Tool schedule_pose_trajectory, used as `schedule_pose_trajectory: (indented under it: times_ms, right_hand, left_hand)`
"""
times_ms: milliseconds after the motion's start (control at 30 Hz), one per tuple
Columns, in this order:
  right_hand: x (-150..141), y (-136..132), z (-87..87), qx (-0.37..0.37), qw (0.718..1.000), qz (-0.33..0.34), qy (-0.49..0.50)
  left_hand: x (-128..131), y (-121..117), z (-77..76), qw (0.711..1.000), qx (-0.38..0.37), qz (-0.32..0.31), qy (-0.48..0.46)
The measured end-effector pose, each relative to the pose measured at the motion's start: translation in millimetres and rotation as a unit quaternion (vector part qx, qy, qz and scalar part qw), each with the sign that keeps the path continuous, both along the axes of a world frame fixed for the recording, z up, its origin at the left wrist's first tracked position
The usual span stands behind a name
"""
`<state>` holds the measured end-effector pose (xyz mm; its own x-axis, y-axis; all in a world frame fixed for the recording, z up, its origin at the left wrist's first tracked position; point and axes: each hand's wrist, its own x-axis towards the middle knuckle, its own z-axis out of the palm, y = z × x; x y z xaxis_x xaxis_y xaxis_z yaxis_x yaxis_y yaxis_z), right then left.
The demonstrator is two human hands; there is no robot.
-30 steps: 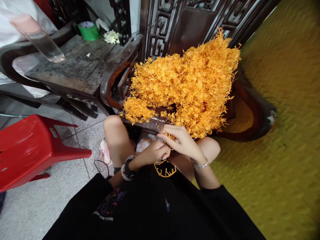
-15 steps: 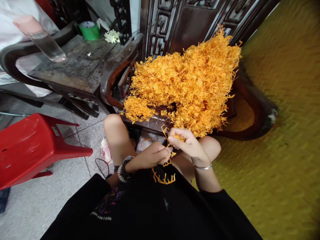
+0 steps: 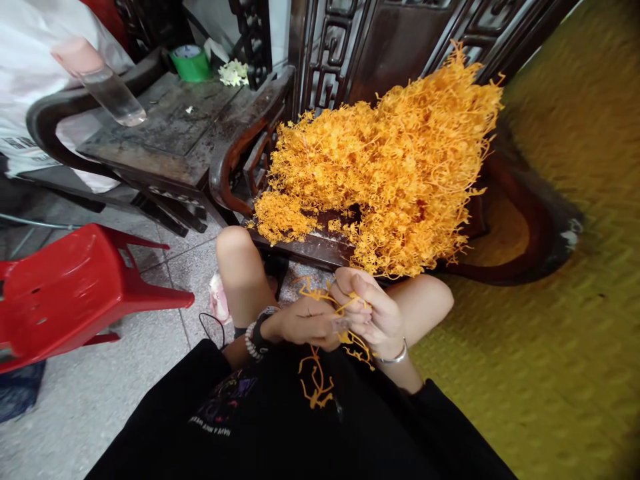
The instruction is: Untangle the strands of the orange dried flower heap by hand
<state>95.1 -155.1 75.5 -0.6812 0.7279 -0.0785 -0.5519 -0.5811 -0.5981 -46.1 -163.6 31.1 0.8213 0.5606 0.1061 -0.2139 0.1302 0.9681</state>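
A big heap of orange plastic sprigs point(image 3: 385, 167) lies on the seat of a dark carved wooden chair point(image 3: 320, 248) in front of my knees. My left hand point(image 3: 305, 323) and my right hand point(image 3: 367, 310) meet over my lap, both with fingers closed on one orange sprig point(image 3: 320, 373). The sprig's branches stick up between the fingers and its long end dangles onto my black shirt. A watch and a bead bracelet are on my left wrist, a thin bangle on my right.
A dark wooden side table point(image 3: 165, 133) stands at the left with a clear bottle point(image 3: 107, 90), a green tape roll point(image 3: 190, 61) and white flowers point(image 3: 233, 72). A red plastic stool point(image 3: 75, 287) lies tipped on the tiled floor. A yellow woven mat point(image 3: 560, 300) fills the right.
My right hand has drawn back from the heap's edge toward my lap with a sprig. Both hands now close round it, and more of it hangs down.
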Motion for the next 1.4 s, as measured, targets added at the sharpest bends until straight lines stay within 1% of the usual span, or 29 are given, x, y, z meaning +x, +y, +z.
schedule_pose_trajectory:
  times_ms: [167, 233, 333, 367, 433, 533, 700, 800, 967, 1067, 1167, 1300, 1400]
  right_hand:
    - [-5, -6, -0.1, -0.006, 0.999, -0.054, -0.003]
    - [-6, -4, -1.3, -0.002, 0.996, -0.093, 0.001]
    - [-8, 1, -2.5, 0.003, 0.984, -0.178, -0.004]
    - [-9, 2, -2.4, 0.007, 0.98, -0.196, -0.015]
    - [-12, 3, -1.5, 0.019, 0.976, -0.211, -0.051]
    - [-15, 1, 0.0, 0.045, 0.971, -0.213, -0.098]
    - [-18, 3, -3.6, 0.087, 0.964, -0.212, -0.137]
    - [-20, 8, -8.6, 0.097, 0.96, -0.207, -0.164]
    - [-29, 20, -17.9, 0.086, 0.96, -0.198, -0.177]
    - [-37, 29, -22.7, 0.089, 0.956, -0.198, -0.2]
    - [-46, 35, -24.5, 0.102, 0.95, -0.196, -0.222]
    - [-54, 40, -23.8, 0.124, 0.946, -0.182, -0.238]
    - [-57, 48, -32.1, 0.119, 0.947, -0.182, -0.237]
  left_hand:
    - [1, 2, 7.5, 0.999, -0.029, 0.002, 0.018]
    - [1, 3, 10.3, 1.0, -0.014, -0.005, 0.006]
    - [3, 3, 10.7, 0.999, 0.029, -0.041, -0.017]
    - [4, 3, 10.0, 0.998, 0.039, -0.05, -0.018]
    - [5, 3, 8.2, 0.998, 0.042, -0.049, -0.009]
    - [4, 3, 6.2, 0.999, 0.033, -0.035, 0.01]
    - [-2, 4, 2.4, 0.998, 0.042, 0.026, 0.03]
    - [-8, 5, -5.6, 0.996, 0.041, 0.083, 0.018]
    - [-27, 9, -25.0, 0.981, -0.013, 0.19, 0.032]
    - [-38, 13, -31.9, 0.967, -0.04, 0.247, 0.048]
    - [-44, 18, -31.7, 0.949, -0.052, 0.303, 0.067]
    - [-48, 27, -25.9, 0.919, -0.047, 0.385, 0.075]
    - [-51, 32, -25.9, 0.901, -0.054, 0.426, 0.062]
